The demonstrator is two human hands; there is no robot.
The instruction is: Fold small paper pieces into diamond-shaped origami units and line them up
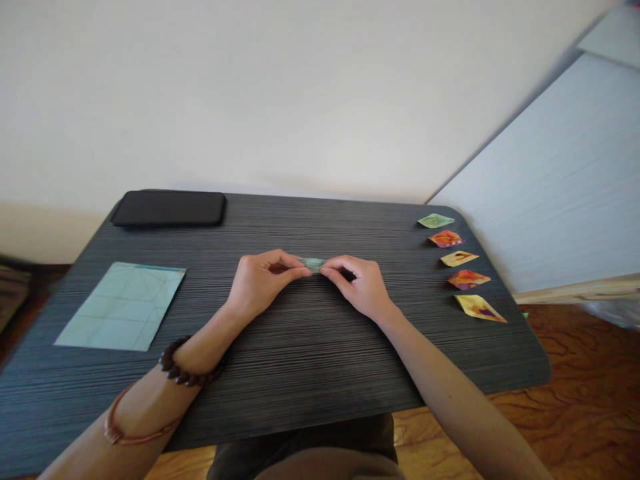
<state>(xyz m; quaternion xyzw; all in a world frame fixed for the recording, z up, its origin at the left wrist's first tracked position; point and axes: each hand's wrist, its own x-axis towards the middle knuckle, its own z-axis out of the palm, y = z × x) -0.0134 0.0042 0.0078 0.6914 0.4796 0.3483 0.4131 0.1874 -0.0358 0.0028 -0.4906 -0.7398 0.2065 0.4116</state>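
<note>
Black rectangular object (169, 209) on dark table (300, 363), far left; pale wall (280, 100) behind

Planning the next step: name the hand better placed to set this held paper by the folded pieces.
Likely the right hand: it pinches the green paper and is nearer the folded pieces; the left hand, also pinching it, is farther off.

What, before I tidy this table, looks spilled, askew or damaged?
Nothing stands out: the left hand and right hand pinch a greenish paper, five folded papers line the table at right, the pale paper lies flat at left; no spill or tear shows.
</note>
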